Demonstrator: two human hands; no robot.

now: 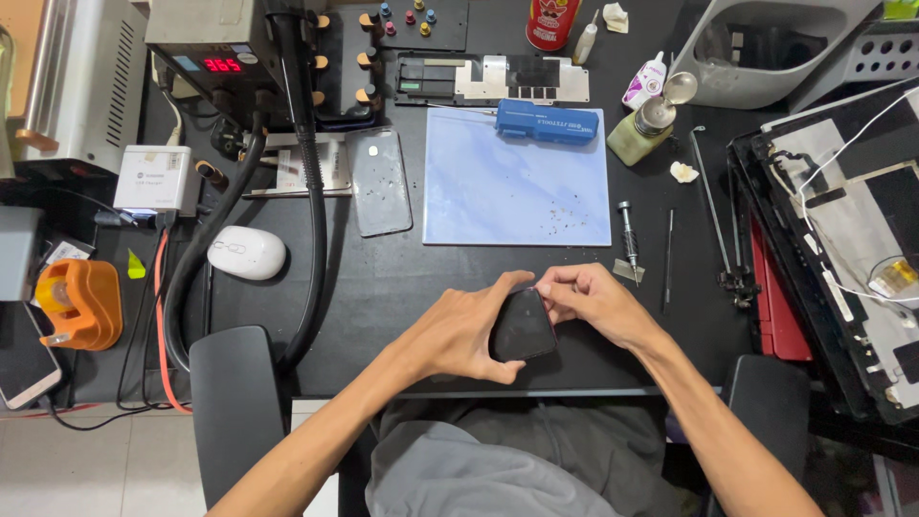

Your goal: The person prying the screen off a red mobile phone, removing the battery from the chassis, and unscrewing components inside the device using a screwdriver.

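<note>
Head view: 1 black phone sits between both grips at the near edge of the surface; left hand cups its left side, fingers wrapped under and thumb over the top; right hand pinches the top-right corner w/ fingertips pressed together; long axis runs away from the body, tilted slightly left; both hands touch it, left carries more. Beyond the grips: 1 blue mat, 1 clear phone back; right of them, 1 screwdriver; far left, 1 white mouse.

black phone, pale blue marbled mat, blue case, white mouse, orange tape dispenser, black desk.
</note>
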